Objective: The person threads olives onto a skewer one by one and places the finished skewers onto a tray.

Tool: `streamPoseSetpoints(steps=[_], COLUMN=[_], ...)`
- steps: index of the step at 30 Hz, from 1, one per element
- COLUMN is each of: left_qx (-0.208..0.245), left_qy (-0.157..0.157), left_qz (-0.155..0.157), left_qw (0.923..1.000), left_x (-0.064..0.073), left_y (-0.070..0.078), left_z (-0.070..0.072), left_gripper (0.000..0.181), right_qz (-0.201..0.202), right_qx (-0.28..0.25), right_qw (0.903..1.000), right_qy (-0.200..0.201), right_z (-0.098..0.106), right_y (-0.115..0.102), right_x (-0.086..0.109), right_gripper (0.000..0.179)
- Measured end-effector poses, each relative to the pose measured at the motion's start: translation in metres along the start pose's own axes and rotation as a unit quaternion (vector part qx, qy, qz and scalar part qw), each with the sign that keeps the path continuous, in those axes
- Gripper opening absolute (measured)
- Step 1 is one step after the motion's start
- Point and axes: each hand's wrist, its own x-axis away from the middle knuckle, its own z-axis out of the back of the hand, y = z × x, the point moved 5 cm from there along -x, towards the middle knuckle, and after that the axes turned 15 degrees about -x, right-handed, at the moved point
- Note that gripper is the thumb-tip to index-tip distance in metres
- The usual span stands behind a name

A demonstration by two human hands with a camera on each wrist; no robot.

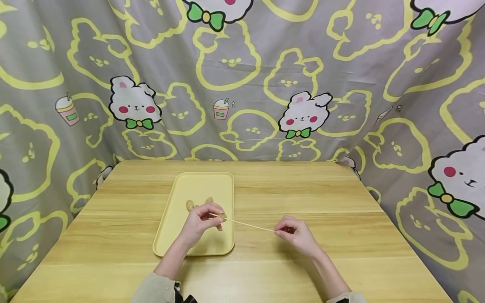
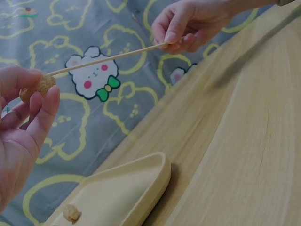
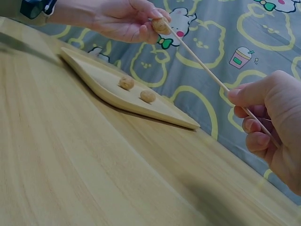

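Note:
Over the right part of the yellow tray (image 1: 204, 185), my left hand (image 1: 195, 227) pinches a brown, wrinkled meatball (image 2: 44, 86) between thumb and fingers. A thin wooden skewer (image 1: 250, 225) runs from that meatball across to my right hand (image 1: 299, 237), over the table beside the tray. The skewer's tip meets the meatball, but I cannot tell how deep it goes in. In the right wrist view my right thumb and fingers grip the skewer near its other end. More meatballs lie on the tray, one (image 1: 190, 205) left of my left hand and another (image 1: 209, 200) just beyond it.
The tray has a low raised rim and stands left of centre on a wooden table (image 1: 303, 189). Behind and at both sides of the table hangs a grey curtain (image 1: 242, 54) with cartoon prints.

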Motion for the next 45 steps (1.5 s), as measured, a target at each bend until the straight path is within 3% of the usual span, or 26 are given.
streamPoseSetpoints(steps=[15, 32, 37, 45], left_qx=[-0.001, 0.064, 0.064, 0.075], left_qy=[-0.005, -0.001, 0.007, -0.006], left_qz=[-0.014, 0.009, 0.019, 0.025], left_qw=[0.9999, 0.9979, 0.9977, 0.9969], left_x=[0.001, 0.001, 0.001, -0.002], left_y=[-0.003, -0.010, -0.013, -0.020], left_z=[-0.005, -0.018, -0.022, -0.032], left_gripper=[0.019, 0.027, 0.029, 0.022], right_qz=[0.008, -0.001, -0.003, 0.002], right_qx=[-0.015, -0.035, -0.036, -0.042], right_qw=[0.9998, 0.9994, 0.9993, 0.9990], right_qy=[-0.009, -0.003, -0.010, -0.013], right_z=[-0.008, -0.011, -0.012, -0.010], right_y=[-0.001, 0.001, 0.001, 0.002], right_x=[-0.004, -0.007, -0.007, -0.006], right_gripper=[0.006, 0.006, 0.007, 0.007])
